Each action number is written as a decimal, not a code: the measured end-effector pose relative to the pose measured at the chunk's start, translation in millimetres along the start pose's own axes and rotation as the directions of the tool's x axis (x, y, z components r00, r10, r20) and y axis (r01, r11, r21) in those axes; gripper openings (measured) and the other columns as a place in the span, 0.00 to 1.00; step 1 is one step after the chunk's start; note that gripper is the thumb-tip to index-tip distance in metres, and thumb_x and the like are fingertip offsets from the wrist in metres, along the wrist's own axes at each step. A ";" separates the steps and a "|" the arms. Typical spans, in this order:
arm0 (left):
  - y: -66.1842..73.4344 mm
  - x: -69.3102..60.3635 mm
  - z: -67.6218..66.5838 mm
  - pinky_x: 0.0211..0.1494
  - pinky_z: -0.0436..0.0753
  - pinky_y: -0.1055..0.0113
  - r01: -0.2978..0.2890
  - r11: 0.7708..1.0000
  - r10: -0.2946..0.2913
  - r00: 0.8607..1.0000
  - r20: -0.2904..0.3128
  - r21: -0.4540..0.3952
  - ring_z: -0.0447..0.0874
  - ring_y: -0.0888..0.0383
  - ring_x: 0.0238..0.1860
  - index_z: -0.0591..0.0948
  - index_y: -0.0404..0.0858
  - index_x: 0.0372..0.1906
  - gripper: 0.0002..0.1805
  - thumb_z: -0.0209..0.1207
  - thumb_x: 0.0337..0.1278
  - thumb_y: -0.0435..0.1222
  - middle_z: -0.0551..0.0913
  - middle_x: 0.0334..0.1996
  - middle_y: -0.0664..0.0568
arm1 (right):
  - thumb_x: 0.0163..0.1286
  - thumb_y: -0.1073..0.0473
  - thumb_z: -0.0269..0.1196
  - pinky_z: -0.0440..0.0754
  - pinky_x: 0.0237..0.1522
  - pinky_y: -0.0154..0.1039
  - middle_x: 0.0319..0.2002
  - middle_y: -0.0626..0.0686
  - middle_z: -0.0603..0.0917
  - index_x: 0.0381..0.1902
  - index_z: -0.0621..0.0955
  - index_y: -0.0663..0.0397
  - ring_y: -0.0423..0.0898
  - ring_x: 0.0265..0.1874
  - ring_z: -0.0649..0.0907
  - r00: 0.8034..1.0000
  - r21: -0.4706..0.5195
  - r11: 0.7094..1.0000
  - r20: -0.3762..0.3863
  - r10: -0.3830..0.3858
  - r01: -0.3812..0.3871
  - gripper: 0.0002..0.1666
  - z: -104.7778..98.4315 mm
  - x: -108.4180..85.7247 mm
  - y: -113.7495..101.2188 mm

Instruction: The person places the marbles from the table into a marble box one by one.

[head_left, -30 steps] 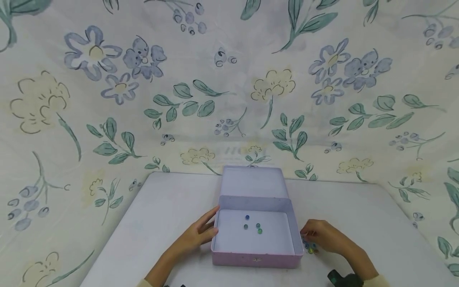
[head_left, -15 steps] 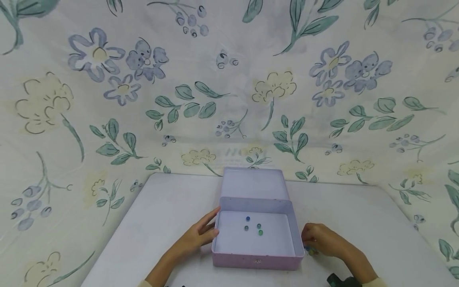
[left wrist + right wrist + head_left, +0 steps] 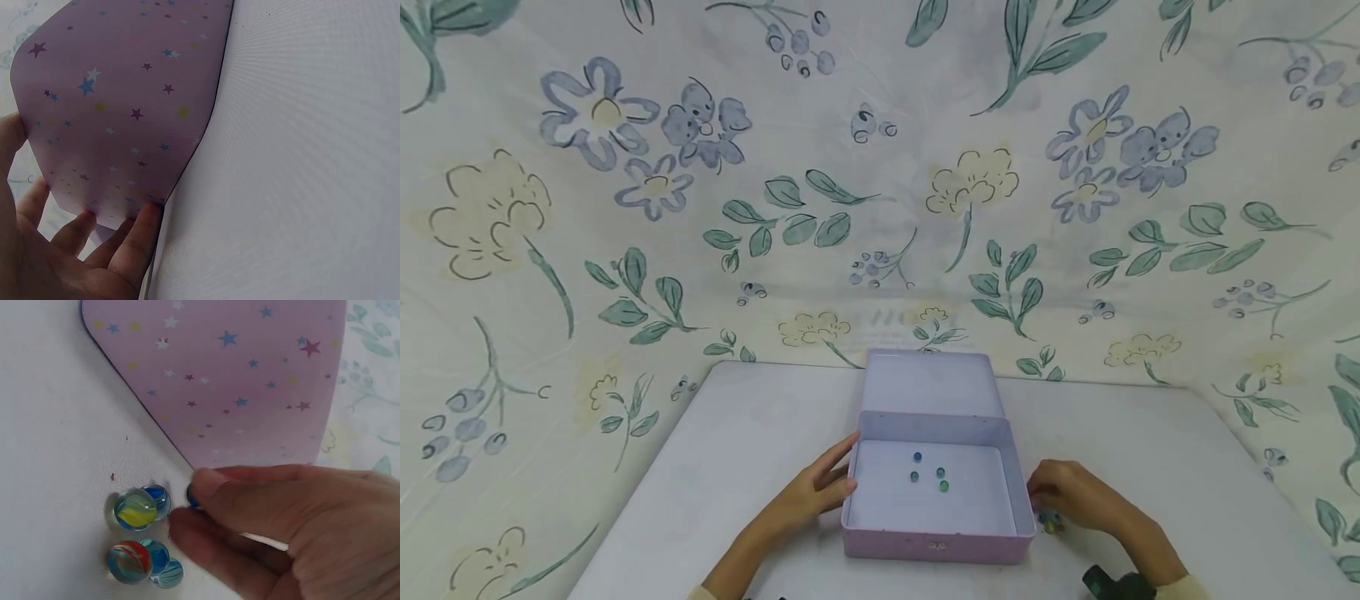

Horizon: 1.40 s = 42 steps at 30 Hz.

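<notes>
A pink tin box [image 3: 937, 546] with a star print stands with its lid [image 3: 929, 383] up, and several marbles [image 3: 943, 486] lie on its floor. My left hand [image 3: 812, 490] rests against the box's left side, fingers spread and fingertips touching the wall, as the left wrist view shows. Beside the right wall, my right hand [image 3: 1075, 495] pinches a dark blue marble [image 3: 192, 496] between thumb and finger, mostly hidden by the thumb. Several glass marbles sit on the table below it, among them a yellow-swirled marble [image 3: 135, 509] and a red-swirled marble [image 3: 130, 562].
The white table [image 3: 760, 417] extends on both sides of the box. A flower-patterned cloth [image 3: 850, 208] hangs behind and around it. A dark wrist-worn device [image 3: 1116, 583] is at the right forearm.
My right hand dipped over the loose marbles, then rose slightly, and more of them show below it now. My left hand, the box and the marbles inside keep their places.
</notes>
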<state>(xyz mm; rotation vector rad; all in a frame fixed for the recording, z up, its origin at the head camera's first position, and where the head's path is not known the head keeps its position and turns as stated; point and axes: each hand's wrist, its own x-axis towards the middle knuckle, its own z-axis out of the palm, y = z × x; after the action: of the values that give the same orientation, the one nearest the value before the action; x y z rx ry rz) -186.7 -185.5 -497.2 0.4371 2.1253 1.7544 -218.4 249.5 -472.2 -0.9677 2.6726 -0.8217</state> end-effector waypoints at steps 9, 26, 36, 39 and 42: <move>0.3 -0.9 -0.1 0.69 0.72 0.38 0.006 1.000 -0.006 1.000 -0.010 -0.005 0.45 0.26 0.77 0.51 0.52 0.81 0.37 0.53 0.74 0.40 0.41 0.82 0.44 | 0.63 0.70 0.67 0.88 0.41 0.31 0.38 0.48 0.87 0.40 0.87 0.53 0.35 0.39 0.86 0.994 0.061 0.997 -0.106 -0.039 0.046 0.09 -8.3 -1.1 0.9; -0.8 -1.8 1.2 0.69 0.72 0.38 0.015 1.000 -0.015 1.000 -0.015 -0.006 0.45 0.27 0.77 0.52 0.54 0.80 0.37 0.54 0.74 0.41 0.42 0.82 0.46 | 0.62 0.71 0.68 0.88 0.42 0.31 0.39 0.53 0.87 0.43 0.87 0.54 0.35 0.40 0.85 0.954 0.038 0.978 -0.231 -0.192 0.206 0.13 -46.3 8.3 -17.1; -1.4 0.7 1.5 0.69 0.74 0.40 -0.005 1.000 0.005 1.000 -0.005 -0.009 0.46 0.27 0.77 0.52 0.56 0.80 0.37 0.53 0.74 0.40 0.42 0.82 0.46 | 0.63 0.71 0.68 0.89 0.43 0.36 0.41 0.49 0.87 0.44 0.87 0.57 0.39 0.40 0.86 0.970 -0.012 0.983 -0.162 -0.180 0.181 0.12 -59.0 34.9 -36.8; -2.3 1.0 1.5 0.69 0.73 0.39 -0.003 1.000 0.002 1.000 -0.008 -0.009 0.46 0.27 0.77 0.52 0.56 0.80 0.37 0.53 0.74 0.41 0.42 0.82 0.46 | 0.62 0.72 0.68 0.89 0.43 0.34 0.40 0.48 0.87 0.43 0.87 0.54 0.42 0.40 0.87 0.967 -0.032 0.979 -0.152 -0.203 0.200 0.13 -59.7 45.2 -44.9; -3.5 0.6 1.6 0.69 0.73 0.39 -0.001 1.000 0.001 1.000 -0.010 -0.011 0.46 0.26 0.77 0.51 0.55 0.80 0.37 0.54 0.74 0.40 0.42 0.82 0.46 | 0.62 0.72 0.68 0.88 0.43 0.33 0.40 0.48 0.87 0.42 0.88 0.52 0.42 0.39 0.87 0.959 -0.039 0.970 -0.142 -0.244 0.241 0.14 -59.5 55.2 -53.2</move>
<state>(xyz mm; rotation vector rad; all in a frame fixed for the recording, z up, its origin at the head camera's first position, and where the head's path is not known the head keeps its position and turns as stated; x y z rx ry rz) -186.5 -184.4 -500.9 0.4272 2.1219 1.7717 -252.9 206.6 -392.3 -1.3095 2.7236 -0.9470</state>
